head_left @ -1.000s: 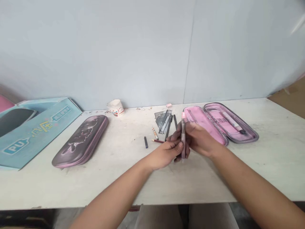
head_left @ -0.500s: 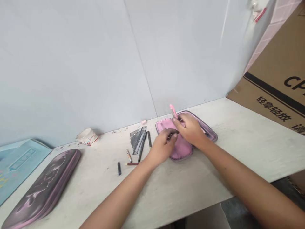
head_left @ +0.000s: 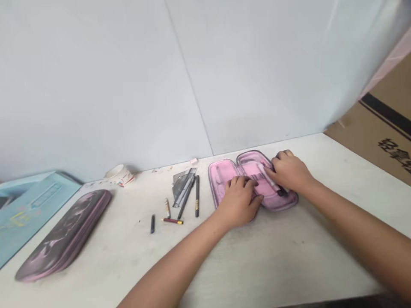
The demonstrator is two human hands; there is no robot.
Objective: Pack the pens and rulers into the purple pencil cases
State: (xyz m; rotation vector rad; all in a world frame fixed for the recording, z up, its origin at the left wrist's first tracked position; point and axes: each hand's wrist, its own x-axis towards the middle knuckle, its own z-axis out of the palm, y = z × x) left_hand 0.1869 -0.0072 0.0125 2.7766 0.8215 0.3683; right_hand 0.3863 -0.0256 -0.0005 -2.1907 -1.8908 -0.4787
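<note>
An unzipped pencil case (head_left: 221, 167) with a pink lining lies spread on the table, both halves facing up. My left hand (head_left: 239, 200) rests over its left half and the fold, fingers a little apart and thumb out to the right. At the outer edge of the right half, my right hand (head_left: 290, 171) grips the rim, with its thumb on the inner side. Beside that thumb, a pale pen (head_left: 269, 177) with a dark end lies slantwise in the right half. My left hand hides part of the lining.
Left of the case lie set squares and a ruler (head_left: 183, 188), a black pencil (head_left: 197, 196), a dark red pencil stub (head_left: 172, 221) and a dark pen cap (head_left: 152, 223). Farther left are a closed pencil case (head_left: 64, 235) and a paper cup (head_left: 118, 175). A cardboard box (head_left: 379, 124) stands right.
My right hand has moved right and down to the case's outer rim; the pink item it held upright is out of its fingers. My left hand has spread and lowered onto the case. The view has shifted.
</note>
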